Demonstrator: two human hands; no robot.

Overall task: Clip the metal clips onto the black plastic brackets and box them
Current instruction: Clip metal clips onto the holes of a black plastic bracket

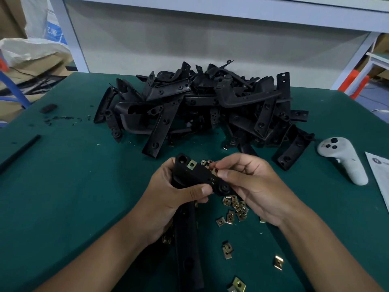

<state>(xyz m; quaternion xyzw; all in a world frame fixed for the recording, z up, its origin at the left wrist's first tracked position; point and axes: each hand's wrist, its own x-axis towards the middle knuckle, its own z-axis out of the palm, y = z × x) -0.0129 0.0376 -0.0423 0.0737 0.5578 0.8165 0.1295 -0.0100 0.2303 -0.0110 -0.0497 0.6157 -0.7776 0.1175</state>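
My left hand [168, 197] grips a black plastic bracket [200, 178] above the green table [73, 175]; its long leg hangs down toward me. One brass metal clip [192, 164] sits on the bracket's top edge. My right hand [252, 184] pinches another metal clip [215, 170] at the bracket's upper edge, thumb and forefinger on it. Several loose clips [233, 209] lie on the table below my hands.
A big heap of black brackets [206, 102] fills the table's middle. A white handheld controller [343, 159] and a paper sheet [379, 171] lie at the right. A black rod [19, 152] and small black scraps [48, 108] lie at the left.
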